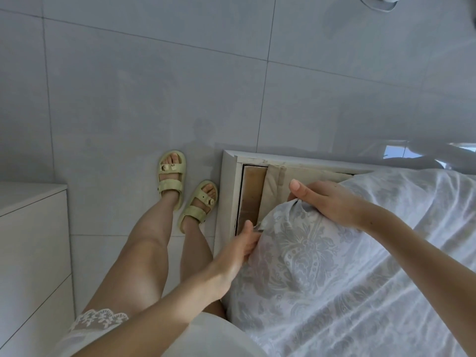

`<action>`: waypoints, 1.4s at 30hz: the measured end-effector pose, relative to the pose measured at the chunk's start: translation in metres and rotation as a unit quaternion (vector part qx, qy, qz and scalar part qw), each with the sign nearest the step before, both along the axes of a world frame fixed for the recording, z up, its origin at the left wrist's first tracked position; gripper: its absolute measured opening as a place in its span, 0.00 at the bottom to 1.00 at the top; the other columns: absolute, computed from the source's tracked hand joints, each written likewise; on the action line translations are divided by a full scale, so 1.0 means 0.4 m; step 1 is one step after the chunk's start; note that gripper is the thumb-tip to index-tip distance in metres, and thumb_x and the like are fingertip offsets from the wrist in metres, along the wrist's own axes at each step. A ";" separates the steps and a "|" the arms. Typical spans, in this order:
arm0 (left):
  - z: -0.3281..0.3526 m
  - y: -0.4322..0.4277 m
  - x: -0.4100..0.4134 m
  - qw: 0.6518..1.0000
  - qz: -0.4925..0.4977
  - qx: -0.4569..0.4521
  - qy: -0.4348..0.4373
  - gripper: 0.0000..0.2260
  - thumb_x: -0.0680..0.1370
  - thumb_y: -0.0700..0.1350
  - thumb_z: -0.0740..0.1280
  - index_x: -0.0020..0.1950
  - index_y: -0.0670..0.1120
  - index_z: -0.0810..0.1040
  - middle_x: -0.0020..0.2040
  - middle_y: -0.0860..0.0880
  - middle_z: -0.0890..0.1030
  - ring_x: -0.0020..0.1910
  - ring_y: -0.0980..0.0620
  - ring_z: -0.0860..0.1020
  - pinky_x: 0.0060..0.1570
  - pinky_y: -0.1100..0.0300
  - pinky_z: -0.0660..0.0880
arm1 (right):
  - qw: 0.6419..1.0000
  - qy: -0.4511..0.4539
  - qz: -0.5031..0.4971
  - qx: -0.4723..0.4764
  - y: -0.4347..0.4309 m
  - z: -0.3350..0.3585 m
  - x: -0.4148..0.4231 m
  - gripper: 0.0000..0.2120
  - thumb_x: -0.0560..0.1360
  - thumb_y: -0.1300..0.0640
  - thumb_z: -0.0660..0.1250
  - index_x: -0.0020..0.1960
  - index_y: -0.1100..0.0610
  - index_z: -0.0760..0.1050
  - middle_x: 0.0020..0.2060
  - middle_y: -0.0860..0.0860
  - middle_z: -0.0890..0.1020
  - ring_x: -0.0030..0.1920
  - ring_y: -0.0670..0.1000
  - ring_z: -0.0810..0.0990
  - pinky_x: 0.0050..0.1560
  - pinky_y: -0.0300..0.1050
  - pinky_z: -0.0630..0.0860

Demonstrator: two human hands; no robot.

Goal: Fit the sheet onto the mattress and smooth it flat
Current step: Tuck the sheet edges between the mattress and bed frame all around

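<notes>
A white sheet with a pale grey damask pattern covers the mattress at the lower right. At the bed's corner the beige mattress shows bare beyond the sheet's edge. My right hand grips the sheet's bunched corner hem from above, thumb stretched toward the bare mattress. My left hand pinches the sheet's edge at the mattress side, fingers tucked between sheet and frame.
The white bed frame wraps the corner, with a brown slat gap inside it. My legs and yellow sandals stand on grey floor tiles left of the bed. A white cabinet is at the far left.
</notes>
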State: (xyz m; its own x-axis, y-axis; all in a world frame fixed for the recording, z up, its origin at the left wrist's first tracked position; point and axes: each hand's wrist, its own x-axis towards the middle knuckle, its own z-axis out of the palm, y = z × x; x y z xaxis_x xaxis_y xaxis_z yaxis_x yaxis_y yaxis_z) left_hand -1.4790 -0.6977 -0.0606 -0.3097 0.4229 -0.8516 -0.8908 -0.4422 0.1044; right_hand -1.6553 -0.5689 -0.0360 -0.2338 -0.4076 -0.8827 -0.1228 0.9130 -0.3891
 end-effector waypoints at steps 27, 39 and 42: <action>-0.158 -0.127 -0.237 0.871 -0.188 -0.319 0.324 0.23 0.80 0.58 0.49 0.54 0.43 0.77 0.52 0.46 0.80 0.52 0.49 0.77 0.56 0.48 0.72 | 0.974 0.193 -0.070 0.093 -0.132 -0.274 -0.014 0.34 0.79 0.35 0.43 0.42 0.57 0.79 0.40 0.52 0.82 0.44 0.55 0.79 0.46 0.48 0.72; -0.204 -0.019 -0.344 0.643 -0.372 -0.484 0.463 0.20 0.81 0.48 0.50 0.47 0.42 0.80 0.43 0.44 0.80 0.43 0.45 0.76 0.44 0.52 0.71 | 0.941 0.189 -0.275 0.048 0.054 -0.198 -0.068 0.20 0.82 0.46 0.51 0.50 0.52 0.81 0.48 0.46 0.83 0.51 0.48 0.79 0.51 0.43 0.71; -0.210 0.060 -0.405 0.663 -0.356 -0.436 0.493 0.19 0.79 0.46 0.49 0.50 0.40 0.79 0.45 0.43 0.79 0.46 0.43 0.75 0.48 0.51 0.71 | 0.895 0.346 -0.260 0.113 0.191 -0.163 -0.147 0.21 0.78 0.45 0.54 0.48 0.57 0.80 0.45 0.54 0.84 0.48 0.55 0.79 0.45 0.47 0.70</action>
State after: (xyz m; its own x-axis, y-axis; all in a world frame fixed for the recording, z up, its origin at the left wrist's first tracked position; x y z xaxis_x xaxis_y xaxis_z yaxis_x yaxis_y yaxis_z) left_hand -1.6411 -0.6738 -0.1444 -0.8839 0.2412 -0.4008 -0.1500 0.6654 0.7313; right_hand -1.7142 -0.4926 -0.1011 -0.8618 0.0848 -0.5001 0.2010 0.9623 -0.1833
